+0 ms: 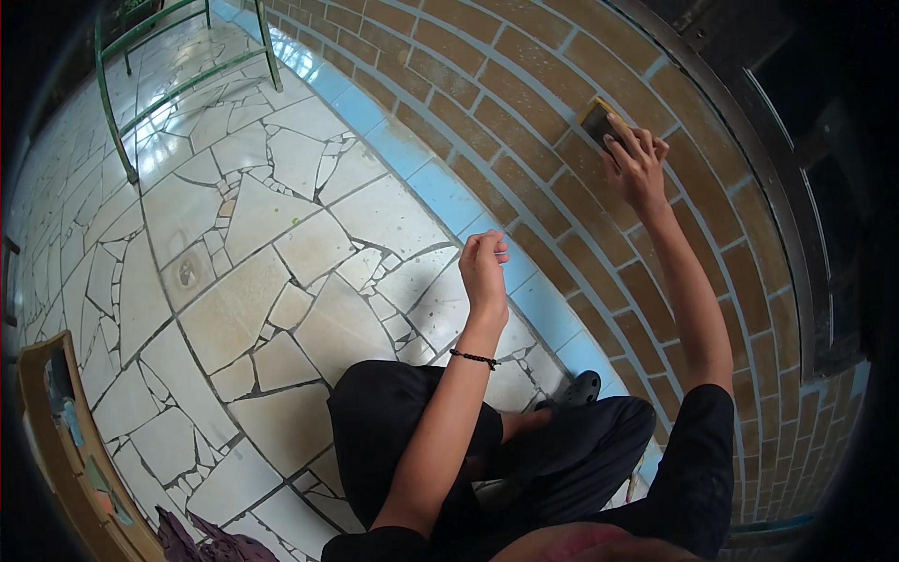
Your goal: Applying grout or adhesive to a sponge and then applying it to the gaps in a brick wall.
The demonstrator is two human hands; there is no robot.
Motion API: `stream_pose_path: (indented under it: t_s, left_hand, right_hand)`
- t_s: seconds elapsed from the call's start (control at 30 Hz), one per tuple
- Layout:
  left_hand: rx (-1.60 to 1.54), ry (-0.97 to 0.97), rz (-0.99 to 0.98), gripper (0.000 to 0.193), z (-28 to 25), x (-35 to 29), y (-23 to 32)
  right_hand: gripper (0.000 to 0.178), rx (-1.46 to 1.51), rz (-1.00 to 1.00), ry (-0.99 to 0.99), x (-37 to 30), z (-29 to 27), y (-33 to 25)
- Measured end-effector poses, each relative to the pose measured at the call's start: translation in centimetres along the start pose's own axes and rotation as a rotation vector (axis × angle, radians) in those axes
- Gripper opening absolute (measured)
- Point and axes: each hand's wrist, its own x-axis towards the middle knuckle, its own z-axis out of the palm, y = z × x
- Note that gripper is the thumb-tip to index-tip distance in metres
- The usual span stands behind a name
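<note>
My right hand [639, 167] is up against the brick-patterned wall [524, 70], its fingers pressing on a scouring sponge [596, 123]. The sponge has a dark face and a yellow edge, and it lies on the wall's surface. A black bracelet [475, 358] circles my left wrist. My left hand [485, 272] hangs in front of the blue tile strip [440, 194] at the wall's foot, its fingers loosely curled in. I see nothing in it.
Irregular pale stone tiles [248, 309] cover the floor. A green metal frame [114, 94] stands at the far left. Near left are a wooden box [80, 403] with things inside and a dark purple cloth [215, 543]. Dark framing [749, 140] runs along the wall's right side.
</note>
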Motion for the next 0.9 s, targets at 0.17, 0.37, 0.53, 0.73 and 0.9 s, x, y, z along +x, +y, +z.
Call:
stream_pose_path:
  t_s: [0.17,0.37,0.53,0.73,0.9]
  left_hand:
    - [-0.057,0.009,-0.011,0.03,-0.3,1.3,-0.4]
    - [-0.044,0.006,0.0,0.03,-0.3,1.8,-0.8]
    - [-0.068,0.028,-0.013,0.025,0.0,1.4,-0.1]
    - [-0.1,0.04,-0.022,0.023,-0.2,1.2,-0.3]
    - [-0.12,0.046,-0.029,0.023,-0.2,1.0,-0.3]
  right_hand:
    - [0.042,-0.213,0.01,-0.182,0.3,0.3,-1.1]
    - [0.064,-0.333,-0.036,-0.241,-0.1,0.5,-1.6]
    - [0.073,-0.26,0.021,-0.214,-0.5,1.2,-1.4]
    - [0.074,-0.315,0.053,-0.178,-1.3,2.7,-1.1]
    - [0.063,-0.31,0.065,-0.154,-0.8,2.3,-1.2]
